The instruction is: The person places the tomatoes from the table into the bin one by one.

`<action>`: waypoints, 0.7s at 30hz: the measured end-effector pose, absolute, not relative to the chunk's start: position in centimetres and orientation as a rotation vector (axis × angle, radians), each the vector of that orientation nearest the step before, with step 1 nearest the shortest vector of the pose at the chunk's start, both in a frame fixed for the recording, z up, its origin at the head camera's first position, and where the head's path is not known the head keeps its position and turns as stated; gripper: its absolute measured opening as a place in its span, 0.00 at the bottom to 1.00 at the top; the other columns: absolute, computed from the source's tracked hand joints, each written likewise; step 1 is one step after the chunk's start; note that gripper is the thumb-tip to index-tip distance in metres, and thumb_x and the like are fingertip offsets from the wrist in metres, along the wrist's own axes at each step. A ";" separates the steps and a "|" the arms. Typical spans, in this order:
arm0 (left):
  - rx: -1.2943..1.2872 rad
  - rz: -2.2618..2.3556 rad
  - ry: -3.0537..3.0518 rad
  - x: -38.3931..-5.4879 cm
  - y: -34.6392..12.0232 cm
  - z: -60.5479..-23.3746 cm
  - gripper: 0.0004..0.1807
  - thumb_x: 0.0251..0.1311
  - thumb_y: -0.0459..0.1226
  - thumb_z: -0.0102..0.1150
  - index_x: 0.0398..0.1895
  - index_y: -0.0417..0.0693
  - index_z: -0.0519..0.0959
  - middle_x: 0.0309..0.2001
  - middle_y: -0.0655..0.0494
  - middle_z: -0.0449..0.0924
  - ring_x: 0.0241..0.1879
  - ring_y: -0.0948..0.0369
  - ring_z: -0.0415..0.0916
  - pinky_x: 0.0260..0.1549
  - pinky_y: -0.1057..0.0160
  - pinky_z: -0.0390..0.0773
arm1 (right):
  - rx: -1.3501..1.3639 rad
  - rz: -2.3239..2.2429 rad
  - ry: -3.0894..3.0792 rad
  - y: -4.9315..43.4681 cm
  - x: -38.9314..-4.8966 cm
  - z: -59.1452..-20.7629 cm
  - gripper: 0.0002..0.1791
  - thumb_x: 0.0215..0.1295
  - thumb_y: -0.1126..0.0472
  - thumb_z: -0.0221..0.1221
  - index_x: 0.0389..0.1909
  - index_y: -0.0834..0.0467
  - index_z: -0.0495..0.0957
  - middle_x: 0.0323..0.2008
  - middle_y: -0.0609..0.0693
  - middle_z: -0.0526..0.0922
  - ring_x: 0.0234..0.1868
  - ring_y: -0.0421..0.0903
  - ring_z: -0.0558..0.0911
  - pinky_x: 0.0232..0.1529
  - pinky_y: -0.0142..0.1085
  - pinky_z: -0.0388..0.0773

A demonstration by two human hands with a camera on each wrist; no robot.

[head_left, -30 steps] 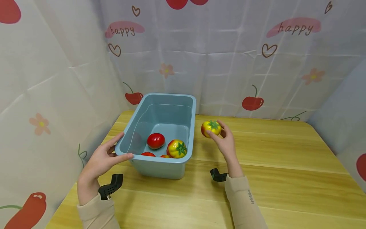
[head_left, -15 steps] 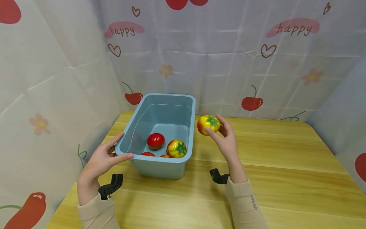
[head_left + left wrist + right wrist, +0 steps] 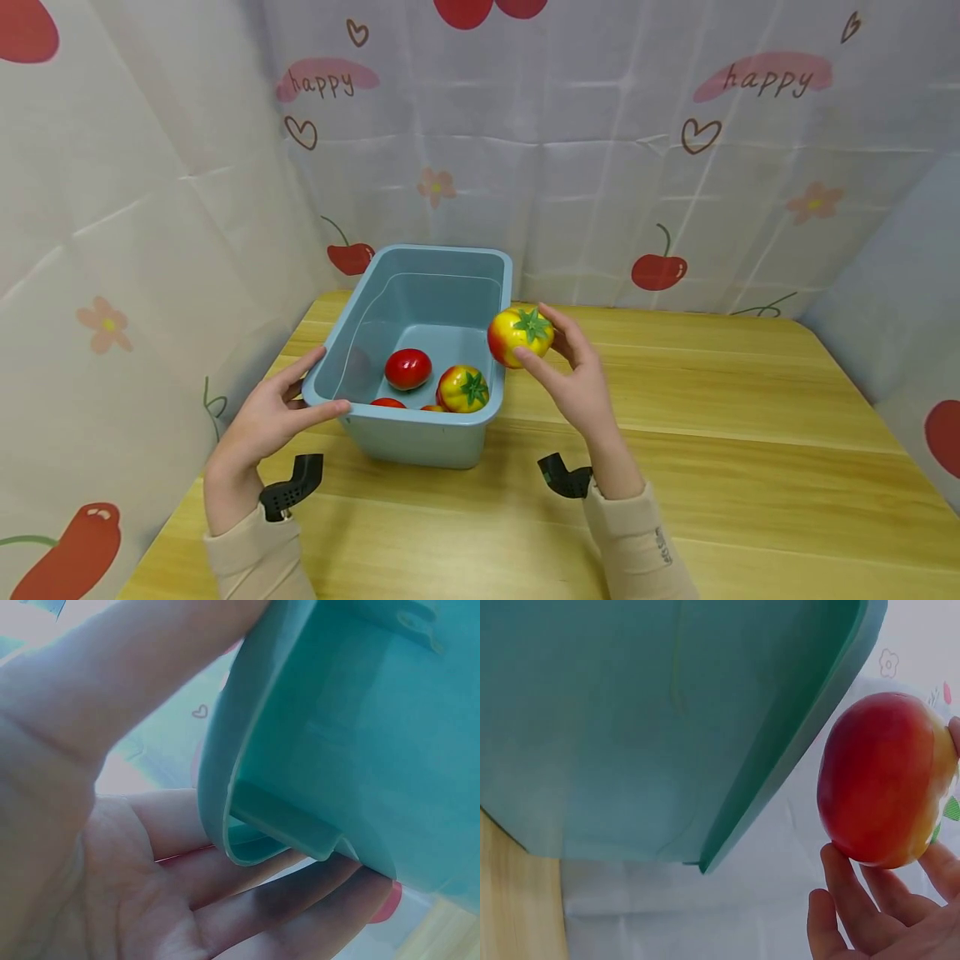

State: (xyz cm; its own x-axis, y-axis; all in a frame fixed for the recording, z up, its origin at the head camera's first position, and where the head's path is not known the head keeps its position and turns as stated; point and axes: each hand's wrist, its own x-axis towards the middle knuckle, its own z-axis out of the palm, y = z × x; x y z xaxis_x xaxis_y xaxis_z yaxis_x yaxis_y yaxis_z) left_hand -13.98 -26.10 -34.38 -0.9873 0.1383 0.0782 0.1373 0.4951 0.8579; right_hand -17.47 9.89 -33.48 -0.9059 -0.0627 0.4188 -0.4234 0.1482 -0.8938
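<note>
My right hand point(image 3: 581, 387) holds a yellow-and-red toy tomato point(image 3: 516, 340) with green leaves, raised at the right rim of a blue plastic bin point(image 3: 420, 442). Thumb and fingertips pinch the tomato, whose red underside shows in the right wrist view beside the bin's wall point(image 3: 630, 735). At the bin's near left corner, my left hand point(image 3: 258, 421) grips the rim; its thumb lies along the front edge and its fingers point(image 3: 247, 904) reach under the lip. Inside sit a red tomato point(image 3: 408, 369) and a yellow-red one point(image 3: 462, 389); the front rim partly hides other red pieces.
The bin stands on a wooden table point(image 3: 720, 467) towards the back left. A printed curtain point(image 3: 585, 208) hangs right behind the table, with more fabric at the left and right sides. Each wrist carries a black camera mount point(image 3: 564, 477).
My right hand has carried the toy tomato leftward, from beside the bin to its right rim, after lifting it slightly. The left hand and the bin stay in place.
</note>
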 end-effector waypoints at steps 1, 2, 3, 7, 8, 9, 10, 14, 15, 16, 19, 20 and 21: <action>0.250 1.558 2.716 -14.0 -26.1 -34.4 0.47 0.54 0.44 0.67 0.73 0.48 0.52 0.68 0.46 0.58 0.56 0.49 0.70 0.39 0.70 0.76 | 0.487 1.816 -2.149 9.8 -17.6 -33.8 0.31 0.59 0.63 0.64 0.64 0.57 0.67 0.60 0.50 0.71 0.56 0.48 0.73 0.59 0.43 0.66; 0.250 1.556 2.717 -14.0 -26.1 -34.4 0.47 0.54 0.44 0.67 0.73 0.48 0.52 0.68 0.46 0.58 0.55 0.49 0.70 0.39 0.69 0.76 | 0.504 1.812 -2.150 9.8 -17.7 -34.2 0.32 0.59 0.62 0.65 0.64 0.55 0.68 0.59 0.49 0.71 0.55 0.47 0.73 0.60 0.44 0.65; 0.250 1.555 2.718 -14.0 -26.1 -34.4 0.47 0.54 0.44 0.67 0.73 0.48 0.52 0.68 0.45 0.58 0.55 0.49 0.70 0.39 0.69 0.76 | 0.518 1.810 -2.152 9.8 -17.8 -34.4 0.32 0.58 0.60 0.66 0.64 0.53 0.68 0.59 0.47 0.72 0.55 0.45 0.73 0.59 0.45 0.65; 0.251 1.556 2.719 -14.0 -26.1 -34.4 0.47 0.54 0.44 0.67 0.73 0.48 0.52 0.68 0.45 0.58 0.55 0.50 0.70 0.39 0.69 0.77 | 0.570 1.795 -2.171 9.4 -17.3 -34.4 0.32 0.57 0.57 0.67 0.63 0.48 0.69 0.57 0.44 0.73 0.54 0.44 0.73 0.58 0.47 0.66; 0.252 1.556 2.720 -14.0 -26.1 -34.4 0.47 0.54 0.44 0.67 0.73 0.48 0.52 0.68 0.45 0.58 0.55 0.50 0.70 0.39 0.69 0.76 | 0.590 1.793 -2.172 9.3 -17.2 -34.4 0.32 0.57 0.57 0.67 0.63 0.47 0.70 0.57 0.45 0.73 0.54 0.44 0.73 0.57 0.47 0.66; 0.253 1.554 2.721 -14.0 -26.1 -34.4 0.47 0.54 0.44 0.67 0.73 0.48 0.52 0.68 0.45 0.58 0.55 0.50 0.70 0.39 0.69 0.76 | 0.605 1.788 -2.173 9.2 -17.1 -34.4 0.32 0.56 0.58 0.67 0.63 0.47 0.70 0.56 0.44 0.73 0.54 0.43 0.73 0.57 0.46 0.67; 0.255 1.555 2.721 -14.0 -26.1 -34.4 0.47 0.54 0.44 0.67 0.73 0.48 0.52 0.68 0.45 0.58 0.55 0.50 0.70 0.39 0.69 0.76 | 0.619 1.781 -2.177 9.1 -17.0 -34.4 0.32 0.56 0.58 0.67 0.63 0.46 0.70 0.56 0.43 0.73 0.53 0.43 0.73 0.56 0.46 0.67; 0.261 1.564 2.715 -14.0 -26.1 -34.5 0.47 0.54 0.44 0.67 0.73 0.47 0.52 0.68 0.45 0.57 0.55 0.49 0.70 0.39 0.70 0.76 | 0.674 1.748 -2.202 8.4 -16.5 -34.1 0.33 0.56 0.61 0.67 0.63 0.47 0.70 0.57 0.43 0.73 0.54 0.43 0.73 0.57 0.45 0.67; 0.261 1.565 2.716 -14.0 -26.1 -34.5 0.47 0.54 0.44 0.67 0.73 0.47 0.52 0.68 0.45 0.57 0.55 0.49 0.70 0.39 0.70 0.76 | 0.681 1.739 -2.216 8.2 -16.3 -34.0 0.33 0.55 0.62 0.67 0.63 0.47 0.70 0.58 0.43 0.73 0.54 0.43 0.72 0.57 0.45 0.67; 0.262 1.569 2.714 -14.0 -26.1 -34.5 0.47 0.54 0.43 0.67 0.73 0.47 0.52 0.68 0.45 0.57 0.56 0.49 0.70 0.39 0.70 0.76 | 0.698 1.727 -2.226 8.0 -16.0 -33.7 0.33 0.55 0.62 0.67 0.63 0.49 0.70 0.58 0.45 0.72 0.55 0.44 0.72 0.57 0.45 0.67; 0.268 1.577 2.712 -14.0 -26.1 -34.5 0.47 0.54 0.43 0.67 0.73 0.47 0.52 0.68 0.46 0.56 0.56 0.48 0.69 0.39 0.70 0.76 | 0.744 1.706 -2.244 7.4 -15.2 -32.8 0.32 0.55 0.65 0.67 0.63 0.55 0.70 0.61 0.49 0.71 0.57 0.47 0.70 0.58 0.48 0.67; 0.270 1.580 2.710 -13.9 -26.1 -34.5 0.47 0.54 0.43 0.67 0.73 0.47 0.52 0.69 0.46 0.56 0.57 0.48 0.69 0.39 0.70 0.76 | 0.758 1.700 -2.249 7.2 -14.9 -32.5 0.32 0.55 0.66 0.66 0.63 0.57 0.70 0.61 0.51 0.70 0.58 0.48 0.70 0.58 0.49 0.67; 0.271 1.579 2.712 -13.9 -26.1 -34.5 0.47 0.54 0.43 0.67 0.73 0.48 0.52 0.68 0.46 0.56 0.57 0.48 0.69 0.39 0.70 0.76 | 0.766 1.696 -2.254 7.1 -14.7 -32.3 0.31 0.55 0.67 0.66 0.62 0.59 0.70 0.61 0.52 0.70 0.58 0.49 0.70 0.57 0.50 0.67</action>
